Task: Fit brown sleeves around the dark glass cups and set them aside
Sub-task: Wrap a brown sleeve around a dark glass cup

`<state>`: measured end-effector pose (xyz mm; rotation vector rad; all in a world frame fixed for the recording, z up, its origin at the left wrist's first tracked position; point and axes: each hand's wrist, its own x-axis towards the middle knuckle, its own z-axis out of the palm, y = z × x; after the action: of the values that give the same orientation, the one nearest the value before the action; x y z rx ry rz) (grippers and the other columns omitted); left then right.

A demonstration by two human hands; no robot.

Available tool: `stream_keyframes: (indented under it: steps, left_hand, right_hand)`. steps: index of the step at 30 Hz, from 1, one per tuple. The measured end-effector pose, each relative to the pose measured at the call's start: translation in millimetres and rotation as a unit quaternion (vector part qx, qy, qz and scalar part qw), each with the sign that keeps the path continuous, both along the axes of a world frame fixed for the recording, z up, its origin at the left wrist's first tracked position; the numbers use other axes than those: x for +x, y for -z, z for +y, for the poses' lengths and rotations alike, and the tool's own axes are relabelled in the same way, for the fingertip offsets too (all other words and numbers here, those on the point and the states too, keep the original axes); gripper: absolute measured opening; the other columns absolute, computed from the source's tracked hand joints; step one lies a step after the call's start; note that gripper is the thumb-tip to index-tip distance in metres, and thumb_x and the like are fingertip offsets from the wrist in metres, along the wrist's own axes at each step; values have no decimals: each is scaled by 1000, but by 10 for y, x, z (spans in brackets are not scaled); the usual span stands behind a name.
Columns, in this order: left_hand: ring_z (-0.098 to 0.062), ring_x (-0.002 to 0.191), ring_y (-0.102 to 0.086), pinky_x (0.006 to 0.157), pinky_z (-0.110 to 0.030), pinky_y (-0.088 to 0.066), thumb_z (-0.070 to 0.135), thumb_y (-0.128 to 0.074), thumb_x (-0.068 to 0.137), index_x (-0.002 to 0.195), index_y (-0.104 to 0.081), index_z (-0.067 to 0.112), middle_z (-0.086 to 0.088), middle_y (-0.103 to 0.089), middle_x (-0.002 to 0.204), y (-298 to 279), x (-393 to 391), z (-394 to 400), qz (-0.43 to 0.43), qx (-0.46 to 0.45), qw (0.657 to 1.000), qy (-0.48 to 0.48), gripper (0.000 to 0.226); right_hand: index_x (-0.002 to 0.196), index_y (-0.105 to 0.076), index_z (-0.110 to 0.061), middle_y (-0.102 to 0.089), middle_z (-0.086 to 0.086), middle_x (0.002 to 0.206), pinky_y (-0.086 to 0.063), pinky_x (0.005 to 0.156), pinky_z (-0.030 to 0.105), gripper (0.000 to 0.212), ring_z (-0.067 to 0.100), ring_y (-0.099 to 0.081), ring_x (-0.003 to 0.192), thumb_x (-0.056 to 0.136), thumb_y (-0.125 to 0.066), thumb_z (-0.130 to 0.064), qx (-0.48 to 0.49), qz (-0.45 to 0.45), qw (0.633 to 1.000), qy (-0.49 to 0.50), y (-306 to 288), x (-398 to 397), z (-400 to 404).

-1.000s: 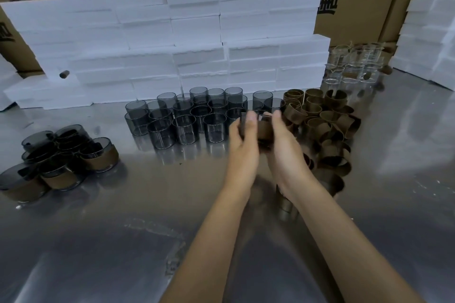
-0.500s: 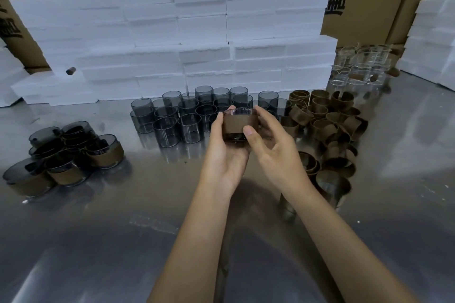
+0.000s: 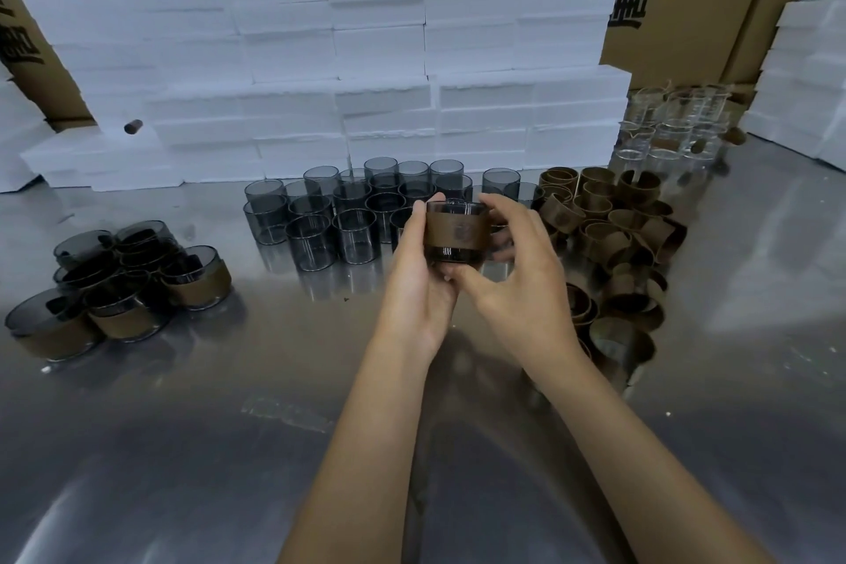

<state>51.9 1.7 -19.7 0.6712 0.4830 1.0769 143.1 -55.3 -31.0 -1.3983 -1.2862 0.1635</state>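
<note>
At centre frame I held a dark glass cup (image 3: 455,230) above the table, its brown sleeve (image 3: 456,230) already around its middle. My left hand (image 3: 423,277) gripped it from the side and beneath; my right hand (image 3: 512,277) curled around its far side. I judged the fitting nearly finished. Next I needed to carry it to the sleeved cups (image 3: 114,289) at left, leaving bare cups (image 3: 338,215) and loose sleeves (image 3: 613,234) waiting.

Both hands (image 3: 462,284) holding sleeved dark cup (image 3: 455,234), above metal table (image 3: 183,449)
</note>
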Motion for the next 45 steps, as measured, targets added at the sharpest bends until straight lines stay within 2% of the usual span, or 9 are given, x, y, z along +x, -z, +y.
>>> stream_keyframes:
  steps: [4,11,15,22,26,31,36,39,45]
  left_hand:
    - [-34,120,-66,108,-48,-50,41,-52,105,132,-63,17,-22,-65,135,-17,-26,-16,21,4,1000,-2,38]
    - [-35,117,-67,111,-47,-47,42,-53,104,139,-59,13,-21,-68,129,-13,-56,-6,35,4,999,8,46]
    - [-28,110,-64,116,-46,-38,43,-58,100,133,-63,7,-19,-70,126,0,-77,-17,79,26,996,24,49]
    - [-14,91,-69,74,-22,-53,31,-81,83,117,-71,13,-2,-74,100,14,-73,-10,162,98,982,-23,40]
    - [-13,91,-72,72,-21,-54,35,-87,67,113,-72,16,-5,-76,104,0,-88,19,211,104,968,-89,52]
    - [3,77,-64,64,-11,-51,18,-84,79,119,-55,21,6,-61,98,44,-112,81,283,75,924,-246,49]
    - [-27,116,-59,113,-51,-36,23,-78,77,123,-41,31,7,-60,105,95,-248,210,427,59,845,-317,60]
    - [-25,126,-53,116,-46,-25,25,-77,78,134,-47,27,3,-59,128,141,-366,279,488,38,805,-335,63]
    - [-24,114,-43,111,-52,-43,28,-75,78,137,-49,28,0,-57,135,256,-480,405,454,2,826,-334,64]
  right_hand:
    - [138,-52,-27,-49,-15,125,-52,100,35,69,15,-56,116,78,-84,-14,11,-24,1000,2,10,9,-3]
    - [139,-51,-28,-48,-16,124,-51,98,27,70,11,-54,115,79,-83,-13,14,-37,999,5,22,14,7]
    - [142,-51,-29,-49,-12,129,-51,100,36,74,13,-55,116,77,-83,-11,14,-33,999,2,27,0,7]
    - [143,-52,-27,-49,-12,128,-51,97,26,69,11,-55,115,81,-79,-12,18,-36,999,-1,30,16,5]
    - [143,-51,-30,-53,-13,124,-48,89,13,71,2,-57,105,81,-79,-9,5,17,999,-42,36,26,21]
    - [144,-49,-31,-56,-11,123,-46,86,12,68,7,-55,106,86,-77,-9,-22,54,997,-45,57,39,55]
    - [140,-53,-29,-58,-9,119,-46,77,9,58,11,-61,99,88,-73,-11,-51,111,992,5,68,131,79]
    - [136,-55,-29,-58,-8,119,-42,71,9,53,12,-64,97,89,-71,-14,-79,127,989,12,80,169,83]
    - [119,-63,-32,-58,-10,121,-43,66,5,36,9,-64,91,89,-70,-13,-109,110,988,3,92,173,81]
